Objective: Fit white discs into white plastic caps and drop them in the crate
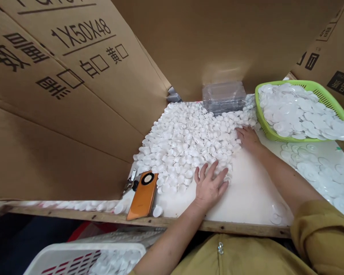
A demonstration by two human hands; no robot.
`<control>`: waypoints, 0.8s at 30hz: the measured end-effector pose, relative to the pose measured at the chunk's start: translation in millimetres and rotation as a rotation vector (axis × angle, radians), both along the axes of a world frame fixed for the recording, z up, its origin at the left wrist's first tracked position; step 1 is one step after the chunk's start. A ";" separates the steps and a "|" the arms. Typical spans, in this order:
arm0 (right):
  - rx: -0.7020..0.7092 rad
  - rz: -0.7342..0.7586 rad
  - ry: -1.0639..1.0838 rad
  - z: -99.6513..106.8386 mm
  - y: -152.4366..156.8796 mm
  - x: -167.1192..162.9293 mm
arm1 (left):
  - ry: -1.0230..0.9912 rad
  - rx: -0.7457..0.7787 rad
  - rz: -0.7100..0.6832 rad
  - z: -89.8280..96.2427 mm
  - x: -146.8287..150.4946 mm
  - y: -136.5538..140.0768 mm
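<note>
A wide heap of small white plastic caps [186,137] covers the left and middle of the white tabletop [246,191]. My left hand [210,185] rests at the heap's near edge, fingers spread, its fingertips among the caps. Farther off, my right hand [249,139] lies at the heap's right edge, close to the green basket. Its fingers are stretched out and touch the caps; their tips are partly hidden among them. Neither hand grips a piece that I can see.
A green basket [263,126] full of white discs stands at the right, with clear discs [312,168] before it. Cardboard walls [74,126] enclose the left and back. A clear plastic box [224,95], an orange phone [143,196] and a white basket [54,254] below are also around.
</note>
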State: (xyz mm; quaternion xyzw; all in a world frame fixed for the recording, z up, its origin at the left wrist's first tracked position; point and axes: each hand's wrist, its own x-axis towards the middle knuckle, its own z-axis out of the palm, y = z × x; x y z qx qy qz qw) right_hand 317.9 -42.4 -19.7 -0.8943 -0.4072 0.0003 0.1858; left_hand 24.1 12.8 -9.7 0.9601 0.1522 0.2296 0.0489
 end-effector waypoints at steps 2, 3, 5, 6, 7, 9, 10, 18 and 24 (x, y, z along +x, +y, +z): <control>-0.042 0.094 -0.007 0.8 -23.0 -9.9 | 0.001 0.026 -0.120 -2.0 -1.0 -3.1; -0.067 0.141 -0.017 0.8 -37.2 -16.5 | 0.006 0.037 -0.182 -3.8 -1.2 -4.5; -0.121 0.214 -0.050 0.3 -68.1 -31.1 | 0.011 0.052 -0.257 -8.3 -1.0 -5.9; -0.146 0.241 -0.070 0.0 -83.6 -38.2 | 0.010 0.055 -0.266 -10.7 -0.7 -5.9; -0.170 0.262 -0.092 -0.1 -98.7 -44.4 | 0.009 0.055 -0.260 -12.8 -0.3 -5.2; -0.201 0.286 -0.121 1.0 -125.6 -53.2 | 0.016 0.047 -0.234 -15.1 0.5 -2.5; -0.203 0.288 -0.133 2.6 -136.9 -55.7 | 0.021 0.041 -0.226 -14.9 0.8 -0.9; 0.033 0.272 -0.161 31.4 -146.1 -77.6 | -0.046 -0.060 -0.109 8.0 -3.4 -7.7; -0.182 0.249 0.017 35.4 -106.9 -109.8 | 0.145 -0.375 -0.204 21.3 6.4 -36.3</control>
